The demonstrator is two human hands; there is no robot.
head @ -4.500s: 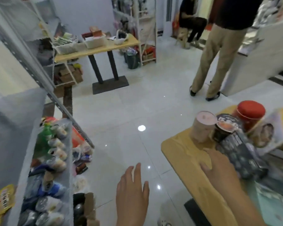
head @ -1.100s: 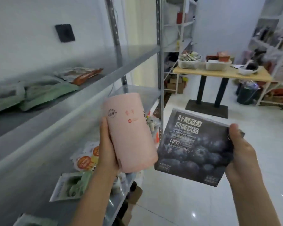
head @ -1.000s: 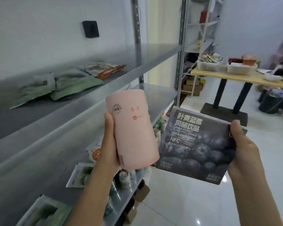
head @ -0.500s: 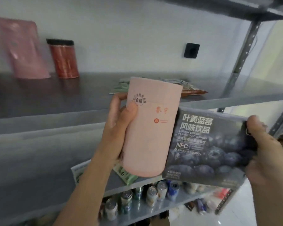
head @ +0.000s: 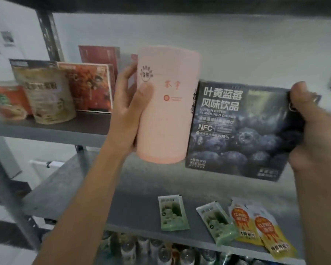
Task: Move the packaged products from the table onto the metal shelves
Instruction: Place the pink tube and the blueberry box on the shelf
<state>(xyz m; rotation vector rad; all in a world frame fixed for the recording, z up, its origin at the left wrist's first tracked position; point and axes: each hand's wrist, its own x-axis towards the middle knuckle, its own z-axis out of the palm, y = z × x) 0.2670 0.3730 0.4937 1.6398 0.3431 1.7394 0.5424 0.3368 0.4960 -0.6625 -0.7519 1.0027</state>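
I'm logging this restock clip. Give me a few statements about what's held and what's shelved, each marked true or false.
1. The left hand grips the pink canister. True.
2. The right hand is empty. False: it holds the blueberry box.
3. Two green sachets lie flat on the shelf below the held items. True.
4. The beige pouch lies flat. False: it stands upright on the upper shelf.
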